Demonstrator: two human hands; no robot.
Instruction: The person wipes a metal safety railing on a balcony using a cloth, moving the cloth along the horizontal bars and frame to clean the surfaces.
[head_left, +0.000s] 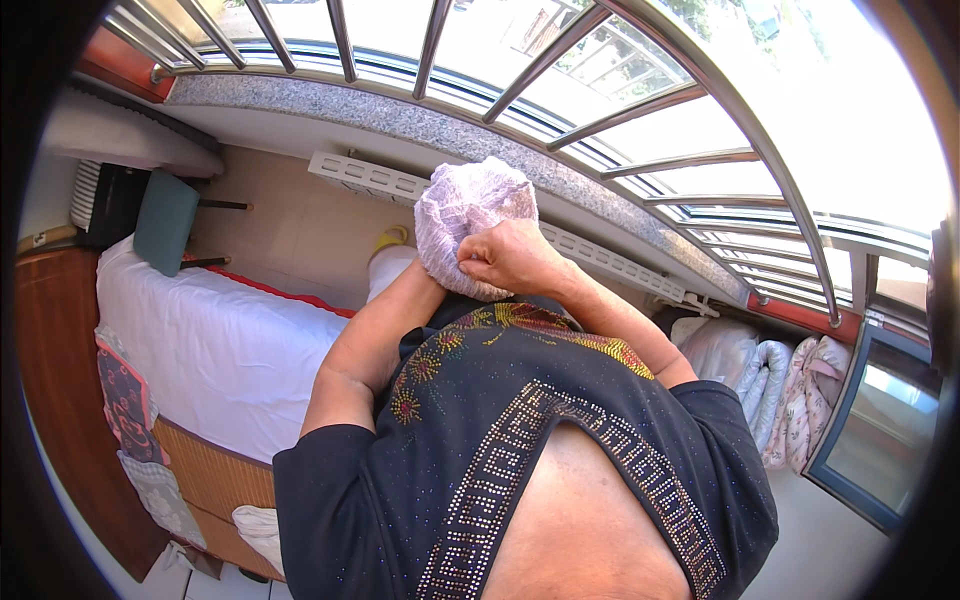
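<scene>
A bunched, crinkled lilac cloth (472, 199) is held up in front of my body, rounded at the top with a fold in its middle. My right hand (506, 259) is curled into a fist at its lower front and grips the fabric. My left forearm runs up behind the lower left side of the cloth. The cloth covers my left hand, so its fingers and grip cannot be seen. Below the cloth is my dark top with coloured rhinestone patterns.
A white radiator (611, 259) runs under the granite windowsill (360, 112), with metal window bars (517, 67) above. On the left are a bed with a white sheet (225, 352) and a teal-topped stool (165, 221). Folded quilts (802, 397) lie at right by a window sash (874, 431). A yellow slipper (390, 238) shows ahead.
</scene>
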